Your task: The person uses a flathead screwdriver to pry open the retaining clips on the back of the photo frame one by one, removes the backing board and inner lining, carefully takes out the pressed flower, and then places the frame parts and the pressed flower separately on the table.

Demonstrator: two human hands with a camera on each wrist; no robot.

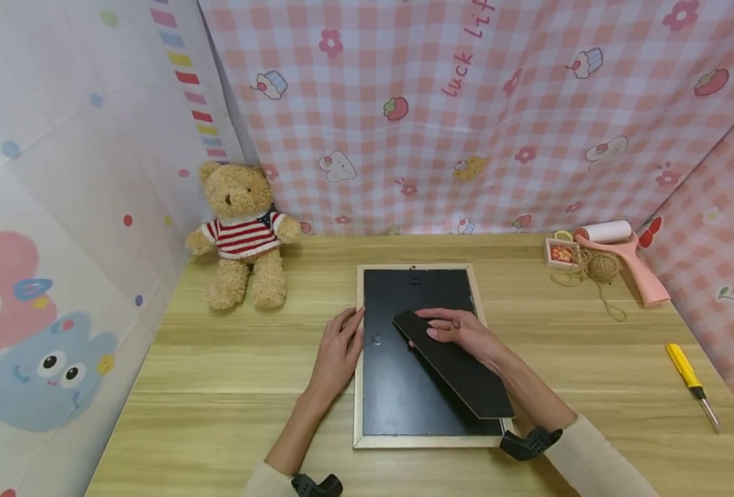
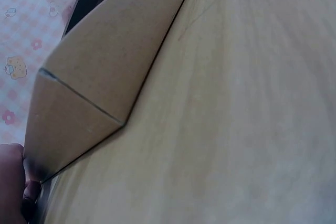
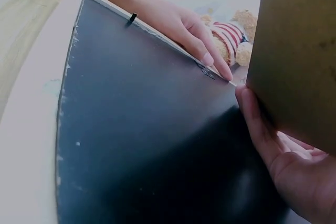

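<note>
Right hand: the right hand (image 1: 460,333) grips the black easel stand (image 1: 456,366), fingers curled over its upper end, swinging it up off the frame's back.
Left hand: the left hand (image 1: 340,350) lies flat, fingers straight, pressing on the left rail of the picture frame (image 1: 359,386); it grasps nothing.
Frame: it lies face down near the front edge of the wooden table (image 1: 217,386), black backing board (image 1: 398,393) upward, pale wood border all round.
Stand and grip: the stand runs diagonally from the right hand down toward the frame's lower right corner, where it looks hinged; its brown underside fills the right wrist view.
Step in hand: I'd judge the stand is being folded out or checked while the frame is steadied.
Next move: it probably calls for a gentle pull, with the left hand keeping the frame down.
Far side: a teddy bear (image 1: 242,231) sits at the back left; twine (image 1: 596,266), a pink lint roller (image 1: 621,255) and a yellow screwdriver (image 1: 690,376) lie well apart to the right.
</note>
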